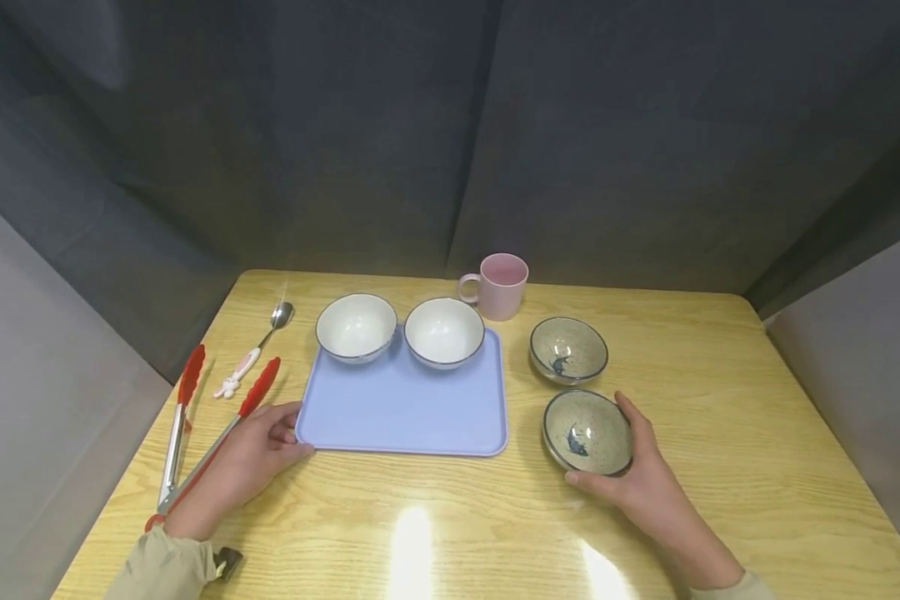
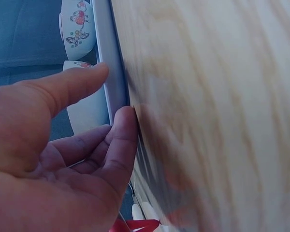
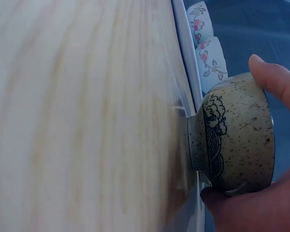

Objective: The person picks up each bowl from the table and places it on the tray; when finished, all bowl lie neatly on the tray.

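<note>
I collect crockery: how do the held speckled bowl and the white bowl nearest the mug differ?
Inside, the speckled bowl has a blue motif; the white bowl looks plain. The right hand's grip holds the speckled bowl; the white bowl stands untouched on the tray. Both open upward, with dark rims.

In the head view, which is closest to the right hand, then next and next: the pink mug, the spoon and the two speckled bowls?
1. Front speckled bowl: right in the right hand.
2. Back speckled bowl: just behind that one.
3. Pink mug: at the back, by the blue tray.
4. Spoon: left of the tray.
</note>
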The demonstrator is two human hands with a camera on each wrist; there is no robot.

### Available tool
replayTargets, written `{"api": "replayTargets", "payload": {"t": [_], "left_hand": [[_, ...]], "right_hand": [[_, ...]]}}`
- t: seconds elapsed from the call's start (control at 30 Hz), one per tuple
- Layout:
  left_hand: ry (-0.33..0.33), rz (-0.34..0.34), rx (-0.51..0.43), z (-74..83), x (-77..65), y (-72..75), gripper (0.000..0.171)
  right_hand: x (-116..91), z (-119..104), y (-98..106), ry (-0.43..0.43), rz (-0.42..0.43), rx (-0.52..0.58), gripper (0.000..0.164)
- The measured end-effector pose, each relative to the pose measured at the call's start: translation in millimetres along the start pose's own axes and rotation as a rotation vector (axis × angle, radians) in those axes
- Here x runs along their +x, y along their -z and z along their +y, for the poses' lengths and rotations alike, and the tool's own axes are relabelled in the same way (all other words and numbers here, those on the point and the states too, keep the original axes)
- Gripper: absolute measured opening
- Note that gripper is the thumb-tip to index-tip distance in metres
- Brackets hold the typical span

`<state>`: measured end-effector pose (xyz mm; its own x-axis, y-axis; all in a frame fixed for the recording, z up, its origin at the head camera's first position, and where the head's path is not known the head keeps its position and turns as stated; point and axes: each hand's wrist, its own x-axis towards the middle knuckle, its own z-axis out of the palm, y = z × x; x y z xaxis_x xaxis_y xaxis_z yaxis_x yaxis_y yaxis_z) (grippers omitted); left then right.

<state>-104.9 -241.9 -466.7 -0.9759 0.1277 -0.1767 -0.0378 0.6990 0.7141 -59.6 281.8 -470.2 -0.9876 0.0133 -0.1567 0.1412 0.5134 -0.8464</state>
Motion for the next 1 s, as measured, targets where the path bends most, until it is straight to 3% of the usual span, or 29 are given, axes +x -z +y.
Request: {"api": "replayTargets", "payload": {"t": [0.37, 1.0], "left_hand": [[0.003, 0.007, 0.005, -0.3, 0.4, -0.7, 0.073], [0.003, 0.008, -0.009, -0.9, 0.5, -0.8, 0.073]], "right_hand": [[1.6, 1.8, 0.9, -0.019, -0.029, 0.002, 0.151], [3.6, -1.3, -3.2, -0.008, -0.009, -0.003, 0.140]]}}
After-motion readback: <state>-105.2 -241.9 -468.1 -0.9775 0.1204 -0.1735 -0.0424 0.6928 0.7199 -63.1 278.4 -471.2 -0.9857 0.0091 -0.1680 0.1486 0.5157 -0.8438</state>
